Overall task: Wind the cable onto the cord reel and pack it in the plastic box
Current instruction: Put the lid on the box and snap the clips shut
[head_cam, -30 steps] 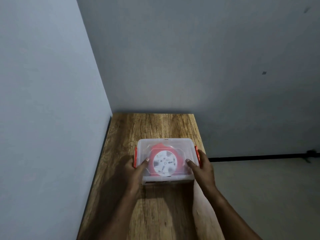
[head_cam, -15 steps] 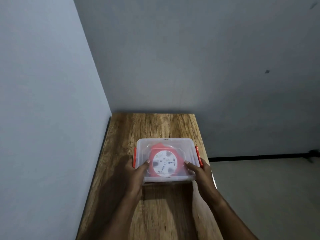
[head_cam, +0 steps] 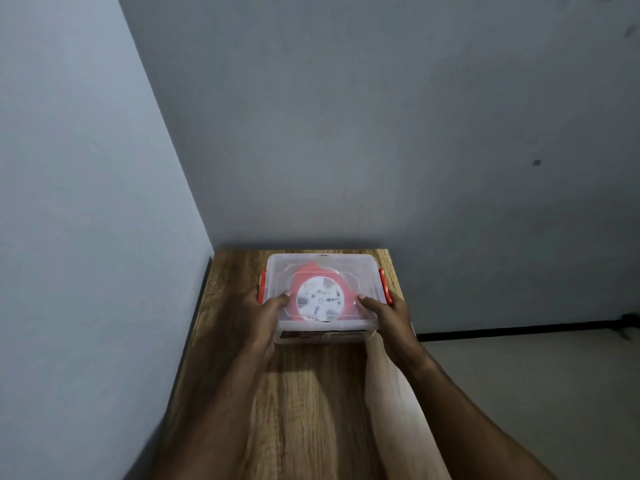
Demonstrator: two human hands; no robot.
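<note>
The clear plastic box (head_cam: 363, 271) stands with its lid on at the far end of the wooden table (head_cam: 304, 393), close to the back wall. Through the lid shows the red cord reel (head_cam: 320, 299) with its round white face; no loose cable is visible. Red latches (head_cam: 262, 285) sit on both short sides. My left hand (head_cam: 265, 318) holds the box's near left corner, thumb lying on the lid. My right hand (head_cam: 386, 318) holds the near right corner the same way.
Grey walls (head_cam: 104, 202) close in the table on the left and at the back. The table's right edge drops to a pale floor (head_cam: 519, 393) with a black strip (head_cam: 519, 329) along the wall's foot.
Both hands have slid the closed box away from me along the table, from its middle to near the back wall. Their hold on the near corners is unchanged.
</note>
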